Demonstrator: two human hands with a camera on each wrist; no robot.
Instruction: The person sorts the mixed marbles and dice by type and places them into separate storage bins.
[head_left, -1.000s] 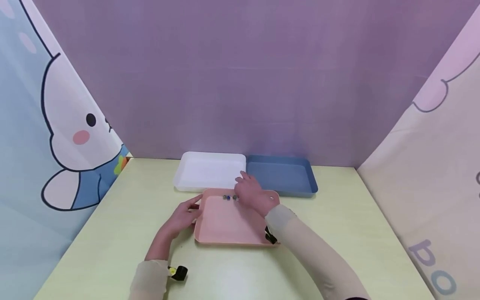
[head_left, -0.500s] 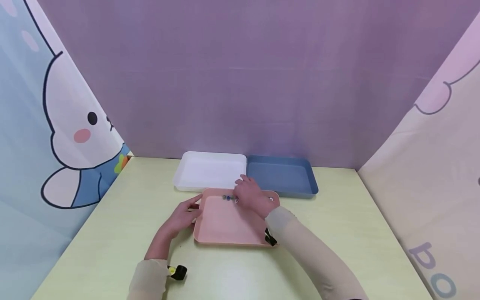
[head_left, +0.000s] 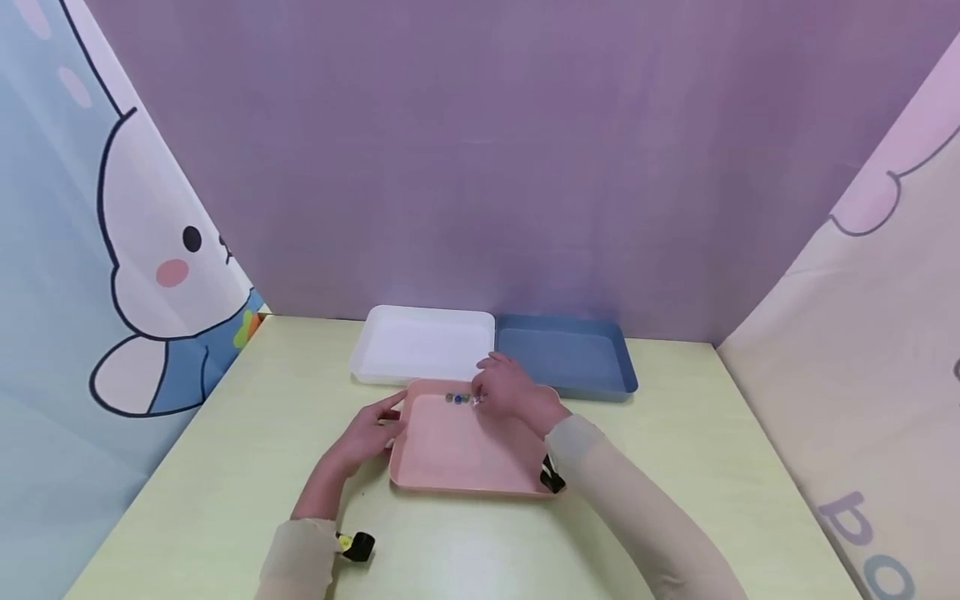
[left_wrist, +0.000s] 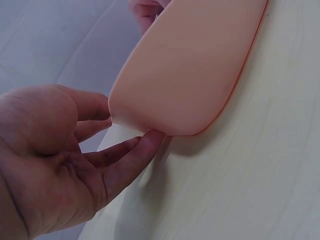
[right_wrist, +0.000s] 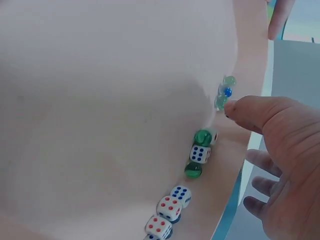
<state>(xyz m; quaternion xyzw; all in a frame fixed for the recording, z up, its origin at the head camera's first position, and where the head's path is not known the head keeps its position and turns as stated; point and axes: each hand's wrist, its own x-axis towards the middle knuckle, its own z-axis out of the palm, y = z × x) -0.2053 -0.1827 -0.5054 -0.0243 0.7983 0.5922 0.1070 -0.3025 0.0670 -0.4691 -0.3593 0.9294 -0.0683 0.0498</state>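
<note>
My left hand [head_left: 367,435] is at the left side of a pink tray [head_left: 457,454]; its fingertips touch the outer wall and corner in the left wrist view. My right hand [head_left: 508,390] reaches over the tray's far edge. In the right wrist view its thumb tip is right at a green glass marble [right_wrist: 221,103], with another finger close behind. I cannot tell whether it pinches the marble. Beside it are a blue marble [right_wrist: 228,92] and a pale green marble [right_wrist: 230,81]. A darker green marble [right_wrist: 203,137] and several white dice [right_wrist: 169,207] continue the row toward the wrist.
Behind the pink tray, a white tray [head_left: 423,342] and a blue tray [head_left: 566,350] stand side by side on the pale yellow table [head_left: 285,400]. A purple backdrop [head_left: 480,167] rises behind, and printed cloths [head_left: 142,200] hang at both sides.
The right hand stays at the marble row, having shifted slightly down and right over the second. More of the row shows left of its fingertips. The left hand remains at the tray's side.
</note>
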